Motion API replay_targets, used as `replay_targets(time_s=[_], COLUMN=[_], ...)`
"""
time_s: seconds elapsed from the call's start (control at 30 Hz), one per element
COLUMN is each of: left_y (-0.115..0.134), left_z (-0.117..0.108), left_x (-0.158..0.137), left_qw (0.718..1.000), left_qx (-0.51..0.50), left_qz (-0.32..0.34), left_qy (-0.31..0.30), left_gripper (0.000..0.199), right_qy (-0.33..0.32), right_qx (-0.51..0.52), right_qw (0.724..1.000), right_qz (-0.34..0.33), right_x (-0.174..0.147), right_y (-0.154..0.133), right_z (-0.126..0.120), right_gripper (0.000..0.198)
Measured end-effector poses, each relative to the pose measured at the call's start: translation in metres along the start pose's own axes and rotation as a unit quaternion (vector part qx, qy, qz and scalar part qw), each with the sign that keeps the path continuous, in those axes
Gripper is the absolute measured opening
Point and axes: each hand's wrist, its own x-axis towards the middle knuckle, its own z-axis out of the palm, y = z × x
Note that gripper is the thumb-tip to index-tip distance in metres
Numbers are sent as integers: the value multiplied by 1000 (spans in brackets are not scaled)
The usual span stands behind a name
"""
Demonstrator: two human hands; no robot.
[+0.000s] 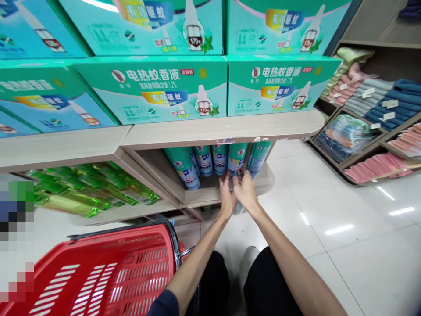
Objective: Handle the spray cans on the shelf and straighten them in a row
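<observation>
A green-and-blue spray can (237, 153) stands at the front of a low shelf compartment. Around its lower part are my left hand (228, 193) on one side and my right hand (245, 188) on the other, fingers closed against it. The fingertips are partly hidden and the can's base is covered by my hands. Similar spray cans stand beside and behind it: one nearer the left wall (186, 169), two further back (219, 158), and another to the right (260, 158).
Above the compartment, a shelf board (210, 130) carries stacked mosquito-liquid boxes (158, 92). Green bottles (98, 184) fill the left shelf. A red shopping basket (108, 267) is at my lower left. Folded towels (391, 105) lie on the right rack, across the tiled floor (329, 197).
</observation>
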Motion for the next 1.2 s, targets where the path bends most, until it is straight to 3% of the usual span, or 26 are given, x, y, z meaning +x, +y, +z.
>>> replay_targets(time_s=[0.33, 0.47, 0.8, 0.93, 1.03, 1.13, 1.2], left_y=[-4, 2, -10, -5, 6, 19, 24], left_z=[4, 5, 5, 6, 15, 34, 46], left_x=[9, 11, 23, 13, 6, 9, 13], left_qw=[996, 996, 994, 994, 993, 989, 986], left_qx=[-19, -14, -29, -21, -74, -110, -119], left_qz=[-46, -61, -74, -88, -75, -43, -42], left_qy=[-68, -60, -81, -57, -56, -91, -108], left_gripper=[55, 51, 46, 47, 44, 59, 65], right_qy=[-11, -6, -23, 33, 132, 226, 236], right_qx=[108, 151, 122, 8, -70, -56, -20], right_qw=[994, 988, 992, 999, 988, 972, 972], right_qz=[-17, -26, -29, -34, -42, -20, 4], right_x=[13, 20, 27, 20, 18, 22, 24], right_y=[18, 23, 23, 12, 7, 10, 14], right_z=[18, 21, 26, 4, -25, -41, -41], right_gripper=[64, 70, 61, 46, 35, 37, 45])
